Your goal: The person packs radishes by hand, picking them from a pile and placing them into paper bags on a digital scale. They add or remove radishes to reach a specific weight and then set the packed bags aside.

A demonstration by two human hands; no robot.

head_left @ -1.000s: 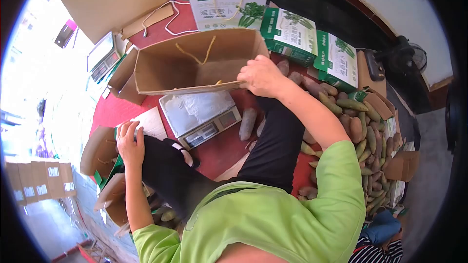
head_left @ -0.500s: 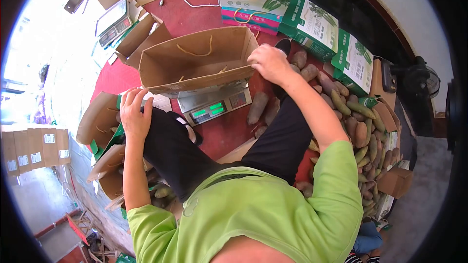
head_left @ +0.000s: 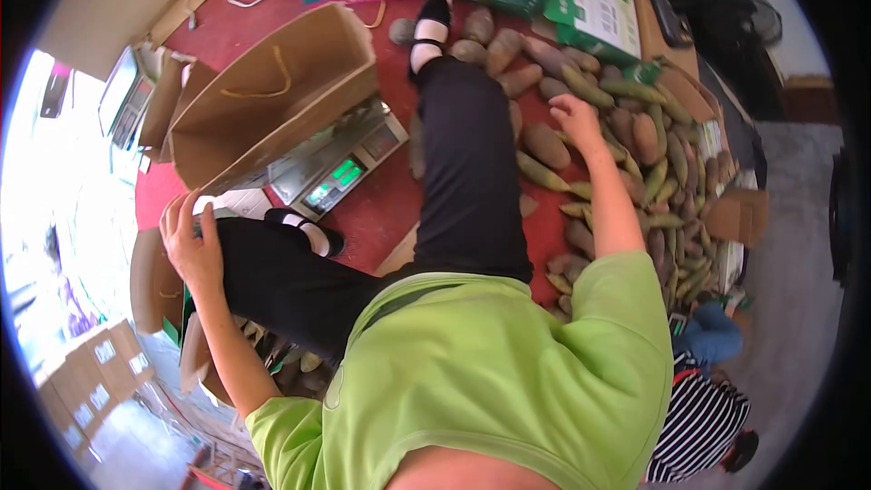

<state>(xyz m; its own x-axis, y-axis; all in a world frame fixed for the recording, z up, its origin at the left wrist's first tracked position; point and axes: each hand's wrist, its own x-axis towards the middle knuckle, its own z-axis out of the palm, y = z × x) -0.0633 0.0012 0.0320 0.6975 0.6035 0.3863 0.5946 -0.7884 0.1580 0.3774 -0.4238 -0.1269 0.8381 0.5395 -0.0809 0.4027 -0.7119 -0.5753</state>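
My right hand point(head_left: 578, 120) hovers over a pile of radishes point(head_left: 645, 138), with its fingers loosely bent and apart; I see nothing in it. Some radishes are green and long, others brownish red and thicker. Beside my left knee, my left hand point(head_left: 192, 240) is spread and holds nothing. In front of it an open cardboard carton point(head_left: 272, 95) with a rope handle stands on a digital scale point(head_left: 337, 180), whose display glows green. The carton is tilted in view, and I see nothing inside the part that shows.
Green and white printed cartons point(head_left: 594, 9) line the far side. A second scale point(head_left: 127, 100) sits at the far left. More open cartons point(head_left: 154, 277) stand by my left leg, and stacked boxes point(head_left: 95, 381) lie beyond. A person in a striped shirt point(head_left: 699, 426) is at the lower right.
My right hand has left the carton's rim and moved right over the radishes. My left hand stays by the left knee. The view has turned to the right.
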